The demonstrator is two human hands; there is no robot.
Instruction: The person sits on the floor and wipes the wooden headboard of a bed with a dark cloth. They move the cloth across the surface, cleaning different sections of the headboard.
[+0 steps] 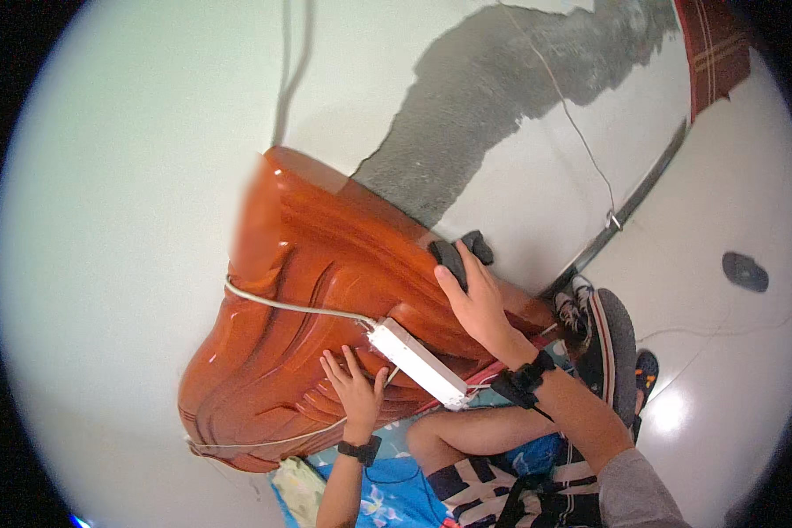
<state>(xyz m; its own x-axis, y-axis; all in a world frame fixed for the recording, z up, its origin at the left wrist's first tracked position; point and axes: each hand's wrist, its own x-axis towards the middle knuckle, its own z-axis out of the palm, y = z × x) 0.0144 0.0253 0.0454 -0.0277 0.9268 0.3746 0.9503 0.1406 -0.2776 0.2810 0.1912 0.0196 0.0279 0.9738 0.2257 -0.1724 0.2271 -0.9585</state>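
Note:
My left hand [358, 395] rests with fingers spread on a glossy reddish-brown carved wooden panel [237, 369], which looks like a headboard. Beside it lies a white power strip [417, 363], slanting across the panel, with a white cable running left from its upper end. At the panel's top edge, my right hand [480, 303] has its thumb and fingers around a dark, soft-looking bundle [450, 263]. Another dark piece [478, 247] shows just beyond the fingertips; whether the two are joined I cannot tell. Both wrists wear black bands.
Blue floral bedding [383, 492] lies under my legs, with a pale green cloth [297, 485] near the panel's lower end. A black sneaker [610, 350] stands at the right. Behind the panel, the white wall has a large grey patch [462, 119]. Thin cables run along wall and floor.

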